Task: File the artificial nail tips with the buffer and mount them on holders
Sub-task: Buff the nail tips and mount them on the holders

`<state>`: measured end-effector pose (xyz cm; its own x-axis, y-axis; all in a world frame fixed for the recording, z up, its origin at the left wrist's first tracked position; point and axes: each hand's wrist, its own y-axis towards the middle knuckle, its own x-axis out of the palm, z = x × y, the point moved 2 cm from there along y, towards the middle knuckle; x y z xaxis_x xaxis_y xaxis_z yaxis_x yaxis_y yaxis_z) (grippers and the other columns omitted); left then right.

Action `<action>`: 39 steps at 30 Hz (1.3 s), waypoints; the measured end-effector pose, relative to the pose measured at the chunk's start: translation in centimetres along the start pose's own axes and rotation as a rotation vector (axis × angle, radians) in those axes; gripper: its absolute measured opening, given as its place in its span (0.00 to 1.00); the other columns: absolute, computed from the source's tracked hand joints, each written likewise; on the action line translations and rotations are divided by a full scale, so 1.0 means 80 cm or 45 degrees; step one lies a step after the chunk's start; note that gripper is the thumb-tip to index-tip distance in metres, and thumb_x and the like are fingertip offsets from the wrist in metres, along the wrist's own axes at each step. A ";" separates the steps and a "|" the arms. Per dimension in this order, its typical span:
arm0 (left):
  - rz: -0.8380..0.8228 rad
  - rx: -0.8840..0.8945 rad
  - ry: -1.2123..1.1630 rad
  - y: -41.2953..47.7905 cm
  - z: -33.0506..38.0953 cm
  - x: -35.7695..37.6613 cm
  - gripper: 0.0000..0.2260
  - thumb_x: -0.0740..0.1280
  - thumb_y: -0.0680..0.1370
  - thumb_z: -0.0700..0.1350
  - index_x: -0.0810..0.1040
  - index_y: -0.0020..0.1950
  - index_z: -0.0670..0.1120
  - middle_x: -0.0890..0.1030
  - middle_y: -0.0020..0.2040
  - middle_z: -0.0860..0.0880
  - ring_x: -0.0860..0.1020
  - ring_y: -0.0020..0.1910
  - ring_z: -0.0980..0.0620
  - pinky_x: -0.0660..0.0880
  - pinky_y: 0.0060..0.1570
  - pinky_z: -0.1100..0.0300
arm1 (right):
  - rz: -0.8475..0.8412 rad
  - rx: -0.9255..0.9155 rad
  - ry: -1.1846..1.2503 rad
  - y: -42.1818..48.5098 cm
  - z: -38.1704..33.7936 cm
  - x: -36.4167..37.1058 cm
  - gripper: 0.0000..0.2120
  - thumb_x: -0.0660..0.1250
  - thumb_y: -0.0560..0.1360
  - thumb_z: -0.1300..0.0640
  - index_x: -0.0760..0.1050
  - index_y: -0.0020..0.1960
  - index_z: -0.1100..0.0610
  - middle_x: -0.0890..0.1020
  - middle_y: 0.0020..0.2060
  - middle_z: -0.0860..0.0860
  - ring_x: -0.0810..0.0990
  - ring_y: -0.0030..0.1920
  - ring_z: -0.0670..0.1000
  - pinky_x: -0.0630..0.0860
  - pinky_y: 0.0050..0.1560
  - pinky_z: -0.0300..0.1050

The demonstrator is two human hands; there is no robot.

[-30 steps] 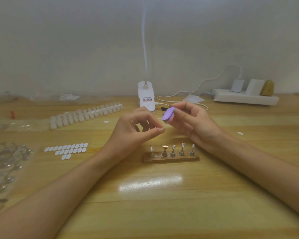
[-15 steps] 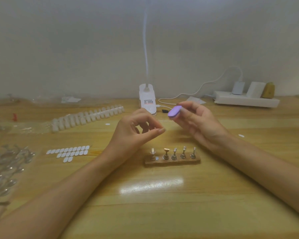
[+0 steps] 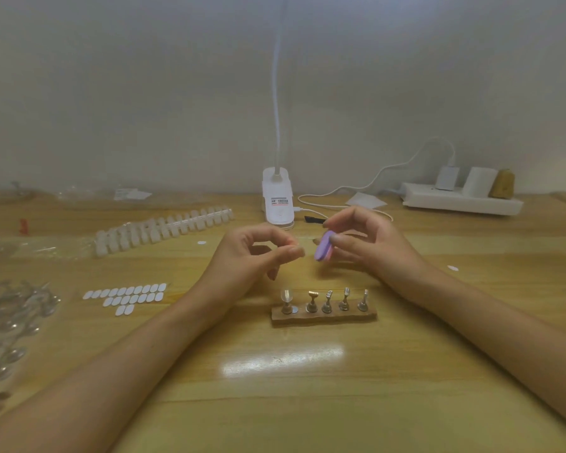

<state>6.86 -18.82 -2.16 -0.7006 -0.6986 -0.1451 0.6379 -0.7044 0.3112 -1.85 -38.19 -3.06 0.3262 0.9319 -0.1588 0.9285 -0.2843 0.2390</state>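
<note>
My right hand (image 3: 366, 246) holds a small purple buffer (image 3: 323, 246) between thumb and fingers above the table. My left hand (image 3: 249, 256) has thumb and forefinger pinched together close to the buffer's left; a nail tip between them is too small and clear to make out. Below both hands a brown wooden base (image 3: 324, 317) carries several metal holders; the leftmost holder (image 3: 287, 300) bears a clear nail tip. A long rack of white nail tips (image 3: 164, 228) lies at the left.
White adhesive tabs (image 3: 126, 297) lie in rows left of the base. Clear plastic bags of parts (image 3: 10, 318) sit at the far left. A white clip lamp (image 3: 276, 199) stands behind the hands, and a power strip (image 3: 461, 199) with plugs and cable at the back right.
My right hand has tilted the buffer down and brought it lower, closer to my left fingertips. My left hand keeps its pinch and has barely moved.
</note>
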 end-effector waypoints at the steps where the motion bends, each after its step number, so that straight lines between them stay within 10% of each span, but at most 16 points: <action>1: -0.010 -0.020 -0.016 0.000 0.000 0.000 0.03 0.74 0.68 0.49 0.83 0.35 0.53 0.80 0.35 0.58 0.71 0.27 0.59 0.68 0.30 0.72 | -0.008 -0.014 -0.105 -0.001 -0.002 0.001 0.07 0.69 0.77 0.64 0.77 0.55 0.60 0.83 0.48 0.57 0.85 0.50 0.52 0.81 0.52 0.43; 6: -0.052 -0.057 -0.015 0.000 -0.001 0.000 0.03 0.74 0.68 0.50 0.83 0.35 0.53 0.82 0.36 0.56 0.71 0.28 0.59 0.69 0.31 0.72 | 0.106 -0.183 -0.876 -0.013 -0.018 -0.002 0.10 0.73 0.75 0.57 0.81 0.56 0.51 0.79 0.57 0.47 0.74 0.62 0.44 0.72 0.61 0.43; 11: -0.094 -0.039 0.026 0.000 0.000 -0.001 0.04 0.74 0.67 0.52 0.84 0.35 0.53 0.83 0.37 0.54 0.71 0.30 0.59 0.69 0.32 0.71 | -0.229 -0.655 -0.713 -0.028 -0.052 0.026 0.17 0.75 0.72 0.62 0.82 0.60 0.55 0.80 0.53 0.51 0.80 0.54 0.50 0.80 0.47 0.43; 17: -0.162 0.024 0.039 -0.007 0.004 0.000 0.05 0.71 0.71 0.49 0.83 0.40 0.49 0.79 0.32 0.60 0.70 0.30 0.63 0.67 0.32 0.74 | -0.099 -0.833 -0.846 -0.036 -0.067 0.041 0.09 0.75 0.71 0.62 0.85 0.51 0.58 0.82 0.46 0.51 0.81 0.45 0.47 0.80 0.38 0.43; 25: -0.276 0.063 -0.044 -0.015 0.009 0.005 0.03 0.70 0.74 0.46 0.82 0.41 0.48 0.81 0.34 0.60 0.77 0.34 0.66 0.69 0.36 0.77 | -0.154 -0.847 -0.816 -0.041 -0.080 0.037 0.10 0.71 0.72 0.56 0.85 0.48 0.61 0.82 0.45 0.54 0.82 0.45 0.49 0.80 0.38 0.45; 39: -0.224 0.005 0.114 -0.018 0.009 0.003 0.09 0.72 0.69 0.57 0.85 0.43 0.54 0.85 0.44 0.52 0.79 0.49 0.41 0.74 0.55 0.50 | -0.209 -0.824 -0.885 -0.043 -0.078 0.032 0.06 0.75 0.71 0.59 0.85 0.47 0.59 0.83 0.46 0.51 0.83 0.45 0.48 0.82 0.39 0.43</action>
<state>5.51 -17.85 -1.96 -0.7697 -0.5733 -0.2807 0.5070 -0.8162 0.2770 -5.33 -33.37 1.71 0.4262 0.5482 -0.7196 0.7620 0.2111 0.6122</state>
